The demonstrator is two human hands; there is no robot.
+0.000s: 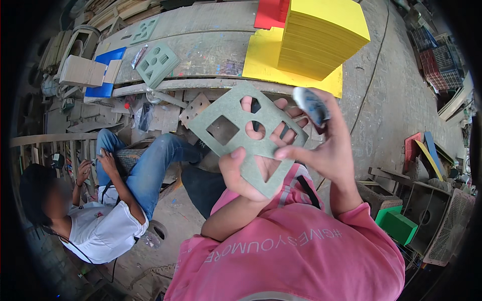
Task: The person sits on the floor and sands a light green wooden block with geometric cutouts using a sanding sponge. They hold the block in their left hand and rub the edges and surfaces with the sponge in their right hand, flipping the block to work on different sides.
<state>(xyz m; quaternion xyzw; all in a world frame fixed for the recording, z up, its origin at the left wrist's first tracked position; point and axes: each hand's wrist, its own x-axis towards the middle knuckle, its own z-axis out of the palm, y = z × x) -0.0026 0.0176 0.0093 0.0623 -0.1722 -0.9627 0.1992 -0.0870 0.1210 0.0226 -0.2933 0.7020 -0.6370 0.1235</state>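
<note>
A grey-green board (240, 103) with several cut-out shapes, among them a square, a circle and a triangle, is held tilted in front of my chest. My left hand (238, 175) grips it from below, thumb on the near face, and its fingers show behind through the openings. My right hand (334, 145) is at the board's right side, its thumb touching the face near the triangular opening. Between the right hand's fingers is a small folded piece (312, 106), dark blue and whitish, blurred; its kind is unclear.
On the bench (211, 50) ahead stand a yellow board stack (321, 42), red pieces (268, 15), similar grey-green boards (156, 64) and a blue board (95, 91). A person (105, 220) sits at my left. Crates (427, 215) and a green block (399, 226) lie at my right.
</note>
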